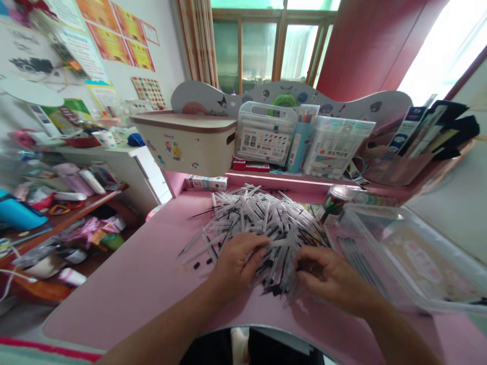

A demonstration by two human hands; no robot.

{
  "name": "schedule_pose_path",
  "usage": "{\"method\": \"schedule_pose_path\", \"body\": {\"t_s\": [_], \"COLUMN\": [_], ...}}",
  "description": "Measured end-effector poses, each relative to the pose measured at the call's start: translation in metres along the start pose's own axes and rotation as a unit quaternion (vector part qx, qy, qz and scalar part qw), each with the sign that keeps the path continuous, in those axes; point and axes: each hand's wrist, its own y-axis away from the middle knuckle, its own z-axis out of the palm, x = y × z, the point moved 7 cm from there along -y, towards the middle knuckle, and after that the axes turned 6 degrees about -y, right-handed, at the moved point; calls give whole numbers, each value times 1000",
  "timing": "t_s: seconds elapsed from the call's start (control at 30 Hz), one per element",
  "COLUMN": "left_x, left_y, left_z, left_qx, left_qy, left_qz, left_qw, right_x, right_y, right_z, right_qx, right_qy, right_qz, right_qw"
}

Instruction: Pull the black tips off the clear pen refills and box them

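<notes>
A large heap of thin translucent white pen tubes (247, 208), several with black ends or dark cores, lies on the pink desk (152, 263). My left hand (239, 258) is at the heap's near left side, thumb and forefinger closed on a pale pen tube (279, 244) that points right. My right hand (331, 276) is at the near right side of the heap, fingers curled in against the tubes; what they hold, if anything, is hidden. Between the hands, a bundle of tubes with black tips slants toward me. Small black caps (197, 265) lie left of my left hand.
Right of the heap stand a can (337, 200) and a clear plastic box (380, 223) with slim grey pens at its left side. A beige lidded bin (190, 144), marker cases (266, 134) and a pen holder (399, 165) line the shelf behind. Cluttered shelves (76, 208) stand left.
</notes>
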Motion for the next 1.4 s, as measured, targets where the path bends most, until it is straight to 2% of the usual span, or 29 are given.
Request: {"method": "schedule_pose_path", "body": {"t_s": [0.1, 0.2, 0.27, 0.53, 0.8, 1.0, 1.1, 1.23, 1.4], "left_x": [8, 12, 12, 16, 14, 20, 23, 21, 20], "left_y": [1, 2, 3, 4, 5, 5, 5, 4, 5], "left_z": [8, 13, 15, 17, 17, 16, 15, 14, 15], "left_qx": [-35, -49, -50, -30, -18, -2, 1, 6, 1], "left_qy": [-57, -104, -128, -176, -209, -221, -223, -234, -251], "left_qz": [50, 94, 110, 163, 169, 200, 211, 198, 188], "left_qw": [997, 989, 984, 970, 963, 955, 952, 952, 950], "right_x": [9, 20, 23, 15, -5, -7, -2, 3, -8], "right_y": [-4, -5, -5, -2, 2, 0, -1, 0, 1], "right_z": [-7, -13, -14, -13, -14, -12, -10, -8, -5], "right_qx": [65, 131, 153, 170, 206, 208, 208, 203, 208], "right_qy": [-152, -180, -173, -115, 78, 147, 157, 99, 114], "right_qz": [0, -1, -4, -34, -141, -150, -139, -123, -184], "right_qw": [986, 975, 973, 978, 965, 955, 955, 966, 954]}}
